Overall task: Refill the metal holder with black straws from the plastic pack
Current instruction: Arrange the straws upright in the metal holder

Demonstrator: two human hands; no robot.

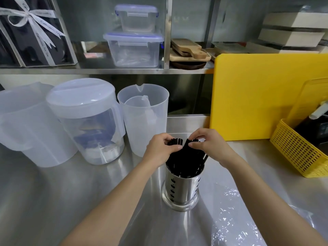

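A shiny metal holder (182,189) with side holes stands on the steel counter in front of me. Many black straws (184,159) stand in it and lean slightly to the right. My left hand (160,149) pinches the tops of a bunch on the left side. My right hand (208,145) grips the tops of another bunch on the right. A crumpled clear plastic pack (236,222) lies flat on the counter at the lower right, partly under my right forearm.
Three translucent plastic jugs (142,118) stand at the left back of the counter. A yellow cutting board (257,96) leans upright at the right, beside a yellow mesh basket (294,148). Lidded containers (133,48) and wooden boards sit on the shelf above.
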